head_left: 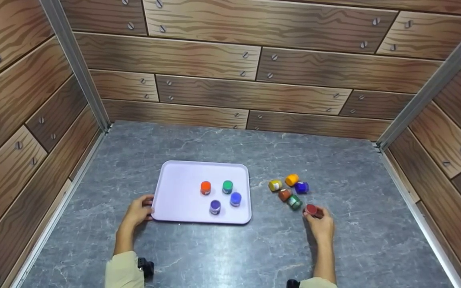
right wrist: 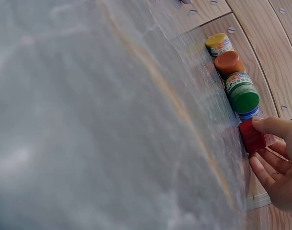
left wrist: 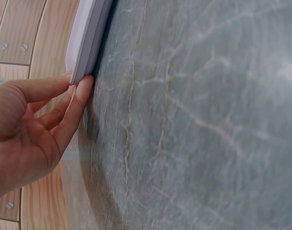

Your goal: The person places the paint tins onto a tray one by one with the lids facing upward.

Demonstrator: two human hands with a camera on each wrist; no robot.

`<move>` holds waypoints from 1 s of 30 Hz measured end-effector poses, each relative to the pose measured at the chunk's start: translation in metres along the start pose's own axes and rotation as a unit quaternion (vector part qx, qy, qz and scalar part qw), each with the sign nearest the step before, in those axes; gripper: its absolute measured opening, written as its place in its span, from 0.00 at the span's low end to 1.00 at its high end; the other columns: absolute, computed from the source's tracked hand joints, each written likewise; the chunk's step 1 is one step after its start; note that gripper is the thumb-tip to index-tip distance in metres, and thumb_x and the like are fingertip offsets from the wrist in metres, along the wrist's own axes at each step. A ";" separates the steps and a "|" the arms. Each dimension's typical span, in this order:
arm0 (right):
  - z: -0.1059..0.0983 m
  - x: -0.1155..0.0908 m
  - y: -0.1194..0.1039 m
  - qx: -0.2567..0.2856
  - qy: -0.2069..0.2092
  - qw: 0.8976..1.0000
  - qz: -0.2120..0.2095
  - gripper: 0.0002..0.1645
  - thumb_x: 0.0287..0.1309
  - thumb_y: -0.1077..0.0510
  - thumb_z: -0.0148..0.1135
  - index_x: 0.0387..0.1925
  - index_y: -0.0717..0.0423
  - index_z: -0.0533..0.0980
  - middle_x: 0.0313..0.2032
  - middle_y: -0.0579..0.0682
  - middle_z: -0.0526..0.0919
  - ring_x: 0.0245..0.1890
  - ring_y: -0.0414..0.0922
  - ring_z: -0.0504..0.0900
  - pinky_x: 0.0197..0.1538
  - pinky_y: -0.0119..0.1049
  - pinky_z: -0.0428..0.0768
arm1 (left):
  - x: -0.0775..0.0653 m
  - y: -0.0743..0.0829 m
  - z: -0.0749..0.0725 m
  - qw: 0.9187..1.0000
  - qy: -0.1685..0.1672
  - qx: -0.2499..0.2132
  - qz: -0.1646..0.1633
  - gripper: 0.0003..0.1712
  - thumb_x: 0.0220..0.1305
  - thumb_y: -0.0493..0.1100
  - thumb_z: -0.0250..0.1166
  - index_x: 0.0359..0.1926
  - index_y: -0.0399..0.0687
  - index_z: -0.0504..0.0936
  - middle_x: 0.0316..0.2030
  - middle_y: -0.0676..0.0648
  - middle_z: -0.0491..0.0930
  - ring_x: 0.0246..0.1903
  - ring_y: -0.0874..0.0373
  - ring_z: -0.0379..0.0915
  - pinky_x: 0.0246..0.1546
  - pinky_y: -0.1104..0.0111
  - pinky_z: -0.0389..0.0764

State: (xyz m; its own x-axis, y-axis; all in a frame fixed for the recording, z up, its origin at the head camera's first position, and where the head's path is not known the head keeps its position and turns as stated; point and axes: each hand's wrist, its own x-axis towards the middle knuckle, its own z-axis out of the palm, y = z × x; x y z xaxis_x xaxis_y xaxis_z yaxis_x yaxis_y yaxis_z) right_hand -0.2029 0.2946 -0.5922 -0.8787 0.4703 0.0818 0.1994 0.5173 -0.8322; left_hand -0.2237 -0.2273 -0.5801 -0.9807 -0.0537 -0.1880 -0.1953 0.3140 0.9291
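Observation:
My left hand [head_left: 135, 213] pinches the near left corner of a pale lilac tray [head_left: 180, 188]; in the left wrist view the thumb lies on the rim [left wrist: 83, 52] and the fingertips are right under it. Standing on the tray's right half are small paint jars: orange-red [head_left: 205, 187], green [head_left: 227, 187], blue [head_left: 235, 199] and purple [head_left: 215, 207]. Off to the right, my right hand [head_left: 321, 227] grips a dark red paint jar [right wrist: 251, 136] between thumb and fingers, close to the tabletop. Just beyond it lies a dark green jar [head_left: 294, 202].
Grouped with the dark green jar, right of the tray, are yellow [head_left: 275, 185], orange [head_left: 292, 179], dark blue [head_left: 301, 187] and brown [head_left: 284, 195] jars. Wood-patterned panels [head_left: 206, 88] wall the grey marbled table [head_left: 198, 256] at the back and both sides.

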 end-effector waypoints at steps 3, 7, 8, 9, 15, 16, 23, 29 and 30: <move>0.000 0.000 0.000 0.001 0.001 1.000 0.001 0.24 0.48 0.63 0.66 0.48 0.69 0.71 0.42 0.69 0.77 0.44 0.60 0.77 0.47 0.48 0.73 | 0.000 0.000 0.000 1.000 0.000 0.003 -0.001 0.26 0.50 0.21 0.53 0.55 0.23 0.66 0.45 0.29 0.71 0.36 0.47 0.73 0.26 0.63 0.81; -0.002 0.000 -0.002 -0.003 0.004 1.000 0.002 0.24 0.48 0.63 0.66 0.48 0.69 0.72 0.42 0.69 0.77 0.43 0.60 0.77 0.45 0.47 0.75 | 0.000 0.000 0.000 1.000 -0.001 0.002 0.002 0.26 0.50 0.21 0.53 0.54 0.23 0.66 0.44 0.29 0.71 0.35 0.47 0.73 0.26 0.63 0.81; -0.003 0.000 -0.003 -0.003 0.004 1.000 0.001 0.24 0.48 0.63 0.66 0.48 0.69 0.72 0.42 0.69 0.77 0.43 0.59 0.77 0.45 0.46 0.76 | 0.000 0.000 0.000 1.000 0.000 0.001 0.005 0.26 0.50 0.21 0.53 0.54 0.22 0.66 0.44 0.29 0.71 0.35 0.47 0.73 0.26 0.64 0.81; -0.004 0.000 -0.005 -0.003 0.002 1.000 0.000 0.25 0.48 0.63 0.65 0.48 0.70 0.71 0.42 0.70 0.77 0.43 0.60 0.77 0.44 0.45 0.76 | 0.000 0.000 0.000 1.000 0.002 0.000 0.006 0.26 0.49 0.21 0.53 0.54 0.22 0.66 0.43 0.30 0.72 0.34 0.48 0.73 0.26 0.64 0.81; -0.010 0.000 -0.015 -0.006 -0.013 1.000 -0.005 0.27 0.49 0.62 0.65 0.50 0.72 0.70 0.43 0.71 0.76 0.43 0.60 0.76 0.46 0.46 0.76 | 0.000 -0.001 0.000 1.000 0.004 -0.005 0.015 0.27 0.47 0.20 0.52 0.53 0.22 0.66 0.41 0.30 0.72 0.32 0.49 0.73 0.24 0.64 0.81; -0.011 0.000 -0.017 -0.006 -0.013 1.000 -0.006 0.27 0.49 0.62 0.65 0.50 0.72 0.70 0.43 0.71 0.76 0.43 0.60 0.76 0.46 0.46 0.76 | 0.000 0.000 0.000 1.000 0.002 -0.006 0.016 0.27 0.47 0.20 0.53 0.53 0.21 0.66 0.41 0.30 0.72 0.32 0.49 0.73 0.24 0.64 0.81; -0.014 -0.003 -0.031 -0.007 -0.007 1.000 -0.025 0.25 0.49 0.62 0.66 0.49 0.70 0.71 0.42 0.69 0.77 0.42 0.59 0.77 0.40 0.34 0.78 | 0.000 0.000 -0.001 1.000 0.001 -0.001 0.011 0.27 0.48 0.20 0.53 0.53 0.22 0.66 0.42 0.30 0.72 0.33 0.48 0.74 0.25 0.64 0.81; -0.012 -0.005 -0.042 -0.004 -0.009 0.999 -0.044 0.25 0.48 0.62 0.67 0.48 0.69 0.72 0.42 0.68 0.78 0.42 0.58 0.78 0.41 0.31 0.78 | -0.001 0.001 -0.001 1.000 0.002 -0.003 0.010 0.27 0.48 0.20 0.53 0.54 0.22 0.66 0.42 0.30 0.72 0.34 0.48 0.73 0.26 0.63 0.81; -0.012 -0.006 -0.043 -0.002 -0.008 0.999 -0.049 0.25 0.47 0.63 0.67 0.47 0.70 0.72 0.42 0.68 0.78 0.42 0.58 0.78 0.41 0.31 0.78 | -0.001 0.000 -0.001 1.000 0.003 -0.003 0.011 0.27 0.48 0.20 0.53 0.53 0.22 0.66 0.42 0.30 0.72 0.34 0.48 0.73 0.26 0.63 0.81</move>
State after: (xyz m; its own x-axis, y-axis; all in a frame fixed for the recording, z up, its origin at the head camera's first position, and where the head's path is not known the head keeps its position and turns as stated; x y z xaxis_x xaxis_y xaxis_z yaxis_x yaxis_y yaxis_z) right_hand -0.2015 0.2781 -0.5505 -0.9013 0.4048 0.1540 0.1133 0.5634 -0.8184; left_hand -0.2229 -0.2278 -0.5795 -0.9849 -0.0522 -0.1653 -0.1734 0.3102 0.9347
